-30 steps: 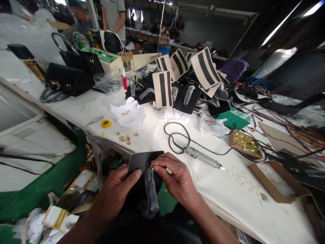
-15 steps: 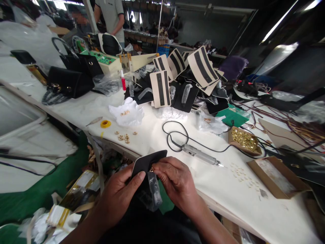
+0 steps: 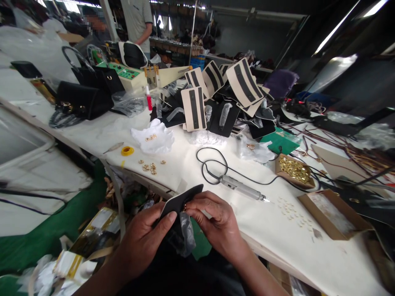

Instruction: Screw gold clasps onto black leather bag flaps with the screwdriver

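Observation:
My left hand [image 3: 146, 230] grips a black flap piece [image 3: 180, 201] by its left side, thumb lying across its dark face. My right hand [image 3: 216, 218] pinches a small gold metal fitting [image 3: 184, 207] against that face; its exact shape is hidden by the fingertips. From beneath the fitting hangs a strip wrapped in clear plastic [image 3: 187, 234]. On the table beyond my hands lie several gold clasp pieces [image 3: 151, 167]. A grey electric screwdriver [image 3: 242, 188] rests to the right, with tiny gold parts [image 3: 294, 211] scattered past its tip.
Many black and beige flap pieces [image 3: 194, 109] are heaped at the back. A box of gold fittings [image 3: 293, 169] and a cardboard box [image 3: 335, 216] stand at the right. Black handbags [image 3: 83, 100] sit at the left, near a roll of yellow tape [image 3: 127, 151]. A person [image 3: 137, 20] stands behind.
The flap piece has tilted slightly and my right fingers have shifted a little around the gold fitting. Both hands keep their hold.

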`<state>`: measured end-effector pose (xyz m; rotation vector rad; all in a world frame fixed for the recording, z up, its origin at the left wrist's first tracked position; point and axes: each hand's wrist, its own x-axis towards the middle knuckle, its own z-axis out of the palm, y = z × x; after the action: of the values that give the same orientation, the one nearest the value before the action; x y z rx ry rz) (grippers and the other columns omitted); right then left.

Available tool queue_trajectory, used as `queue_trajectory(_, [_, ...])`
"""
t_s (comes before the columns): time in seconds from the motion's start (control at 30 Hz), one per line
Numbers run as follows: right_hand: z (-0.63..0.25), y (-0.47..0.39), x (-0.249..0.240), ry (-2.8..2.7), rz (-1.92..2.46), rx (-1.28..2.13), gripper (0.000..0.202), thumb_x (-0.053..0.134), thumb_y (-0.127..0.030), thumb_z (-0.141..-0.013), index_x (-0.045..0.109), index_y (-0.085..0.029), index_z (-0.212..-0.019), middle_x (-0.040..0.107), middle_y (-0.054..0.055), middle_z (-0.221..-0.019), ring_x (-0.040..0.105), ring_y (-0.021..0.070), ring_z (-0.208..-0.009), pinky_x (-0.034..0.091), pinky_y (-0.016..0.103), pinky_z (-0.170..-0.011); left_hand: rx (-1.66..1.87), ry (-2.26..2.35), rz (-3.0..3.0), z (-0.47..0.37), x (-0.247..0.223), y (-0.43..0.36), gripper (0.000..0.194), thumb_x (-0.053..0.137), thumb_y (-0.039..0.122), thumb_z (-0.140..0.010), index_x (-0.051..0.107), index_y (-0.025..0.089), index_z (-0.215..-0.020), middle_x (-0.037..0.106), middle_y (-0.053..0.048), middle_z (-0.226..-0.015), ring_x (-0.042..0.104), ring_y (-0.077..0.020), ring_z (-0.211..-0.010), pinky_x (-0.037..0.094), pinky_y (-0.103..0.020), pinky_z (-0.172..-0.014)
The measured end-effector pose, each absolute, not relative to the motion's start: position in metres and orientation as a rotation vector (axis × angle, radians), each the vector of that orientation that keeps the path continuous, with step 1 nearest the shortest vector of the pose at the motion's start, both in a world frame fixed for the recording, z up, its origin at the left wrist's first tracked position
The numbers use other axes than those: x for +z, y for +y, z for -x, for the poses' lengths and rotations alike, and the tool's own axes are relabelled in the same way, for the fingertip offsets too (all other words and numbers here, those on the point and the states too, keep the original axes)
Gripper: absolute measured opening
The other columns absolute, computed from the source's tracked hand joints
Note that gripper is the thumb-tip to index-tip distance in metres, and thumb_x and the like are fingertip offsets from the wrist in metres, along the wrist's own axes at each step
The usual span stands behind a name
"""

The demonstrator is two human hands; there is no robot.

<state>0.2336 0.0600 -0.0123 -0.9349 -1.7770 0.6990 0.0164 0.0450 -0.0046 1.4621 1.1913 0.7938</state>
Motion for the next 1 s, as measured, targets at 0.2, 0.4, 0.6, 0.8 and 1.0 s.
queue_trajectory(0.2, [-0.235,0.059,-0.012,-1.702,0.955,0.777,0.012,0.078,-0.021,-0.093,0.075,-0.027,-0.102,0.073,0.002,-0.093,0.071,0.0179,-0.085,0.059,0.029,-0.077,0.825,1.147,-1.623,-0.016,0.0,0.049,0.037,0.055,0.041,-0.104,0.074,0.027,-0.133,0.077,-0.006,-0.122,0.072,-0.0262,-0.104,0.056,-0.029,-0.092])
queue_trajectory(0.4, [-0.245,0.058,-0.008,-1.798,1.103,0.434,0.064,0.085,-0.036,-0.086,0.059,-0.034,-0.145,0.056,0.015,-0.15,0.053,0.0355,-0.139,0.048,0.056,-0.112,0.782,1.099,-1.639,-0.014,0.004,0.053,0.038,0.055,0.039,-0.103,0.074,0.03,-0.134,0.077,-0.006,-0.126,0.072,-0.0298,-0.113,0.058,-0.031,-0.094])
queue_trajectory(0.6, [-0.255,0.057,0.001,-1.959,0.969,0.667,0.027,0.081,-0.031,-0.091,0.069,-0.028,-0.115,0.075,0.005,-0.098,0.071,0.0214,-0.089,0.057,0.035,-0.081,0.756,1.004,-1.774,-0.011,0.006,0.059,0.035,0.06,0.03,-0.099,0.077,0.031,-0.13,0.079,-0.007,-0.122,0.074,-0.0293,-0.109,0.059,-0.033,-0.096])
queue_trajectory(0.8, [-0.257,0.051,0.007,-1.881,0.913,0.772,0.015,0.077,-0.024,-0.092,0.065,-0.025,-0.101,0.072,0.003,-0.094,0.07,0.0173,-0.084,0.055,0.029,-0.074,0.663,0.851,-1.886,-0.016,0.032,0.076,0.035,0.063,0.025,-0.095,0.08,0.033,-0.124,0.08,-0.008,-0.116,0.075,-0.0297,-0.108,0.058,-0.035,-0.099])
queue_trajectory(1.0, [-0.274,0.05,0.036,-1.889,0.935,0.405,0.022,0.077,-0.018,-0.089,0.063,-0.028,-0.102,0.075,0.002,-0.09,0.072,0.0187,-0.08,0.056,0.033,-0.073,0.66,0.662,-2.206,-0.04,0.063,0.107,0.036,0.059,0.019,-0.093,0.081,0.03,-0.12,0.079,-0.008,-0.117,0.074,-0.0253,-0.108,0.057,-0.029,-0.097])
